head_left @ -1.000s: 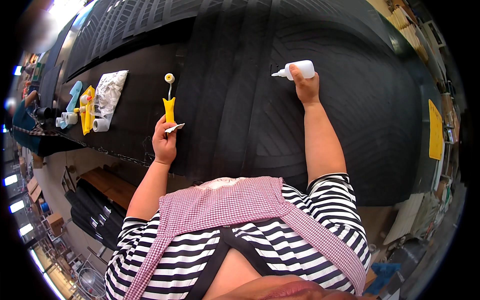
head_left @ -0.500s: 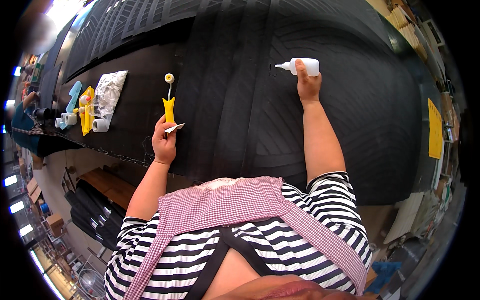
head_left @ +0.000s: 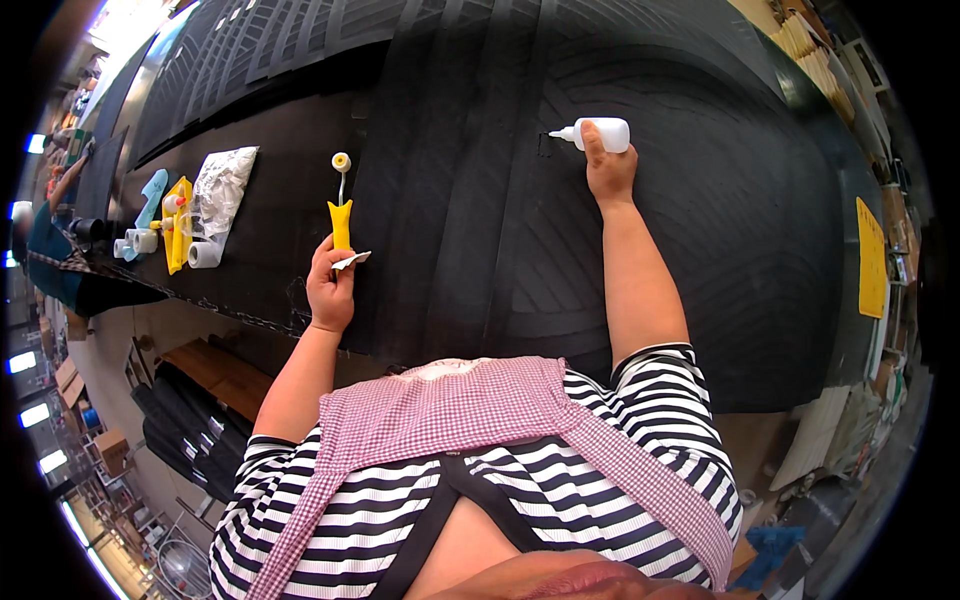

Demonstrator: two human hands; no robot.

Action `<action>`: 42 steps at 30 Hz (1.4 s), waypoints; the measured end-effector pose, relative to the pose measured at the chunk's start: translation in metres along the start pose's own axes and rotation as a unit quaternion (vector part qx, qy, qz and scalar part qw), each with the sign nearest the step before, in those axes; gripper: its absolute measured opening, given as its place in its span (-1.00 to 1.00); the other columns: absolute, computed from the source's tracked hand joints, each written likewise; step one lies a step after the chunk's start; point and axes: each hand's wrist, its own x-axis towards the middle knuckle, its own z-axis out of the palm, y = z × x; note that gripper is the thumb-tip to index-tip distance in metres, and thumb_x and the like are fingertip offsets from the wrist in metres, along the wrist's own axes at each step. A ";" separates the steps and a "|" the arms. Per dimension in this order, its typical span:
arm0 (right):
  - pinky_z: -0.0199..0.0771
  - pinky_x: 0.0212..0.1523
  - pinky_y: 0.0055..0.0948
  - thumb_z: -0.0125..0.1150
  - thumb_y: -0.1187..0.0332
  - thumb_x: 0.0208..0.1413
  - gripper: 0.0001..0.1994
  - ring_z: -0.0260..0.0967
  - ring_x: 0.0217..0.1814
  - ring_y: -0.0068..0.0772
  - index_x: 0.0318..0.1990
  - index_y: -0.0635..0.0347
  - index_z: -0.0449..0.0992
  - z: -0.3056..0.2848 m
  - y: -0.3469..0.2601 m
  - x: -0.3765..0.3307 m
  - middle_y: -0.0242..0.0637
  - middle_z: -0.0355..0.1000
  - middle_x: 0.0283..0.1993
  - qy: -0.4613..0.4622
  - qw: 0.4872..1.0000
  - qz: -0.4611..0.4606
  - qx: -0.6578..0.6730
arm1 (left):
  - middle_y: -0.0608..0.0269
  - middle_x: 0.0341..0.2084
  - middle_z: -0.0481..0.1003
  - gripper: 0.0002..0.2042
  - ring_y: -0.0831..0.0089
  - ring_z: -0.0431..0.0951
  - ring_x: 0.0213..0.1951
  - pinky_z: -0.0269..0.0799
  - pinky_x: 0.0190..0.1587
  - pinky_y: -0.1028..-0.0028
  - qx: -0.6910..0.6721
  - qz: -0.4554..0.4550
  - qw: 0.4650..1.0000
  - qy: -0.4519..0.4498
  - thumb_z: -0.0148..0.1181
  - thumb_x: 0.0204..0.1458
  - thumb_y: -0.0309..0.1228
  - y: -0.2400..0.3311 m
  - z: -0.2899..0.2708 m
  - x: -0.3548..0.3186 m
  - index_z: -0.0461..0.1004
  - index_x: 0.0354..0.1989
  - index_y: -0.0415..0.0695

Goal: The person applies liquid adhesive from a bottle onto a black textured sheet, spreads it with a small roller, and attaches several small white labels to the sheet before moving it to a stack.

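My left hand [head_left: 331, 285] is closed round the yellow handle of a small roller [head_left: 341, 222], whose little roller head points away from me. A folded white scrap [head_left: 352, 261] is pinched in the same hand. In my right hand [head_left: 611, 172] I grip a white squeeze bottle [head_left: 606, 134], tilted on its side, its narrow nozzle pointing left. The nozzle tip is close to a small dark outline [head_left: 545, 146] on the black sheet [head_left: 470, 200]; whether it touches, I cannot tell.
Left on the table lie a clear plastic bag [head_left: 222, 188], a yellow tray [head_left: 176, 225], white tape rolls [head_left: 205, 253] and a light-blue strip [head_left: 153, 192]. Black patterned sheets [head_left: 270, 50] are stacked at the far left. Another person [head_left: 60, 255] stands by the left end. A yellow card [head_left: 871, 258] lies at the right.
My right hand has shifted slightly left with the bottle, along the dark outline. The left hand with the roller has hardly moved. The other person's arm now reaches farther forward.
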 end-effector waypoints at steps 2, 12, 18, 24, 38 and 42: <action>0.53 -0.18 -0.32 0.33 0.04 0.09 -0.60 0.61 -0.25 -0.21 -0.27 0.29 0.63 -0.002 0.004 0.000 -0.17 0.62 -0.32 -0.001 1.000 -0.002 0.030 | 0.03 0.07 0.42 -0.89 0.43 0.53 -0.13 0.42 -0.02 0.50 -0.004 0.011 1.000 -0.002 0.15 0.13 -0.65 0.001 0.001 0.002 0.48 -0.23 -0.17; 0.52 -0.22 -0.32 0.29 0.07 0.12 -0.63 0.61 -0.28 -0.21 -0.30 0.27 0.64 -0.007 0.003 -0.002 -0.17 0.61 -0.37 -0.056 0.998 -0.027 -0.024 | 0.03 0.06 0.42 -0.90 0.42 0.53 -0.14 0.42 -0.03 0.49 0.004 0.010 1.000 0.003 0.15 0.13 -0.65 0.001 0.001 0.000 0.48 -0.24 -0.16; 0.52 -0.23 -0.32 0.29 0.09 0.11 -0.65 0.60 -0.29 -0.20 -0.31 0.27 0.63 -0.004 0.005 -0.002 -0.15 0.61 -0.36 -0.018 0.999 -0.020 0.033 | 0.02 0.06 0.43 -0.89 0.39 0.54 -0.11 0.42 -0.02 0.48 -0.005 -0.002 1.000 0.000 0.15 0.13 -0.65 0.000 0.000 0.000 0.49 -0.24 -0.16; 0.50 -0.25 -0.37 0.29 0.11 0.14 -0.66 0.57 -0.33 -0.33 -0.32 0.29 0.62 -0.008 0.001 -0.005 -0.23 0.59 -0.40 -0.046 0.999 -0.011 0.007 | 0.01 0.06 0.42 -0.89 0.36 0.54 -0.10 0.43 0.01 0.46 -0.002 0.000 1.000 0.001 0.15 0.12 -0.66 0.001 -0.001 0.000 0.49 -0.24 -0.17; 0.25 -0.39 -0.51 0.22 -0.07 0.16 -0.57 0.26 -0.46 -0.52 -0.32 0.20 0.52 -0.024 -0.033 -0.013 -0.37 0.38 -0.48 0.046 0.882 0.206 0.422 | 0.02 0.04 0.44 -0.88 0.38 0.55 -0.12 0.43 0.00 0.47 -0.004 0.018 1.000 0.007 0.17 0.11 -0.66 -0.001 0.001 0.001 0.49 -0.23 -0.18; 0.16 -0.36 -0.46 0.21 -0.14 0.07 -0.52 0.13 -0.47 -0.47 -0.50 0.15 0.44 -0.046 -0.034 -0.032 -0.42 0.23 -0.54 -0.003 0.650 0.292 0.702 | 0.02 0.05 0.44 -0.89 0.39 0.55 -0.11 0.43 0.00 0.48 -0.013 0.025 1.000 0.002 0.16 0.12 -0.66 -0.003 0.000 0.000 0.49 -0.22 -0.20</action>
